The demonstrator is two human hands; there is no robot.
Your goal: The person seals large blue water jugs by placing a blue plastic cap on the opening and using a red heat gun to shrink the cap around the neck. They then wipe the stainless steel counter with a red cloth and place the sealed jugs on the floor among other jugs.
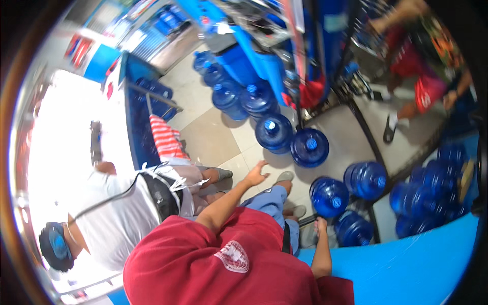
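Note:
My left hand (257, 174) is stretched out over the tiled floor, fingers apart and nothing in it. It is near two upright blue water jugs, one jug (274, 133) ahead and another jug (309, 147) to its right. My right hand (321, 224) is lower, with its fingers curled at the near edge of a capped blue water jug (329, 196). A dark bar (306, 220) runs beside that hand. I cannot make out what the fingers close on. Another blue jug (353, 229) is just to the right of this hand.
A person in a white shirt (119, 211) stands close on my left. Several jugs (226, 99) line the floor ahead, beside a blue frame (251, 51). More jugs (417, 198) lie at right, above a blue surface (401, 264). Another person (414, 81) is at far right.

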